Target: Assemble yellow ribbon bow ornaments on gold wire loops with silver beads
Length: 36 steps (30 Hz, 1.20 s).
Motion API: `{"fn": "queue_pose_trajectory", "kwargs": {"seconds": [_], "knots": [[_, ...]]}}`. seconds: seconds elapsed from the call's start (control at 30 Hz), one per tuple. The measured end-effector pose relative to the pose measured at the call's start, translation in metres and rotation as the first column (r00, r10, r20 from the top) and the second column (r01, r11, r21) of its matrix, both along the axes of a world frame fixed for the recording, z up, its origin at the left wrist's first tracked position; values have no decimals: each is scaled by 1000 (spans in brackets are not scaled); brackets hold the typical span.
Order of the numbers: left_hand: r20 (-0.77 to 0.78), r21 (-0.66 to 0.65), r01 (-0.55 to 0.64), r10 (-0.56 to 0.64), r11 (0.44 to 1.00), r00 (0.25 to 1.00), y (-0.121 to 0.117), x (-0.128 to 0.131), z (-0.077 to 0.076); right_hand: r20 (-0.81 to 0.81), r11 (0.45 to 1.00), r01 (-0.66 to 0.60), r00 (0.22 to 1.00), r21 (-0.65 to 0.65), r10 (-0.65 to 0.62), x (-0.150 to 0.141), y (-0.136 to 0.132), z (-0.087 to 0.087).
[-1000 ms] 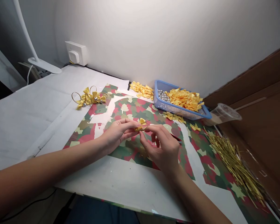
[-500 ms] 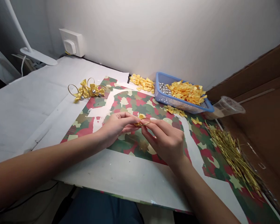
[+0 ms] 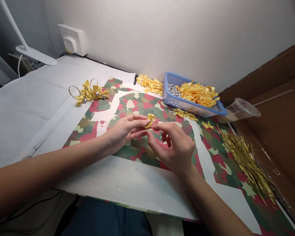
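Yellow bow (image 3: pixel 151 120): clamped between thumb and fingers of left hand (image 3: pixel 130 129). Right hand (image 3: pixel 175 143): thumb and forefinger apart, just beside bow. Blue basket (image 3: pixel 194 111): beyond fingertips.

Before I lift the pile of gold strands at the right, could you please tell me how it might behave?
The gold strands look thin, so they would probably be light and bend easily. No band shows around them, so some may slip loose. Some cross, so they might tangle.
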State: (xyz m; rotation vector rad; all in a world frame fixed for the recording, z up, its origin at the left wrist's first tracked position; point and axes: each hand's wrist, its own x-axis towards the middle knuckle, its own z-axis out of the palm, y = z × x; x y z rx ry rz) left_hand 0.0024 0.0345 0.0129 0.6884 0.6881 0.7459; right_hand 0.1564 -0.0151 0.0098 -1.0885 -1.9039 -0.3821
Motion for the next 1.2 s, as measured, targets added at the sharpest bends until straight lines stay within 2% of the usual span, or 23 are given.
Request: {"fn": "queue_pose_trajectory", "kwargs": {"seconds": [0.17,0.4,0.57,0.8,0.9,1.0,1.1,1.2], "knots": [[-19,51,-29,30,998,999,-5,3,0,-59,995,77,995,-67,-81,-6,-1,-2],[-26,87,-122,125,989,992,-7,6,0,-7,990,144,990,1,-144,-8,2,-5],[2,89,-152,153,984,988,-8,6,-1,-63,990,141,988,-20,-142,-11,3,-6],[9,73,-164,164,984,986,-9,8,1,-258,984,36,963,-177,-81,-15,2,-6],[6,59,-181,181,982,984,-8,9,1,-448,942,-56,888,-332,-105,-19,1,-6],[7,55,-190,190,980,982,-8,9,0,-660,857,-232,735,-461,-156,-22,1,-7],[5,55,-196,196,979,981,-7,8,-1,-796,773,-407,572,-486,-199,-21,3,-8],[6,56,-195,195,979,981,-7,9,-2,-849,715,-511,478,-477,-224,-19,6,-8]]}}
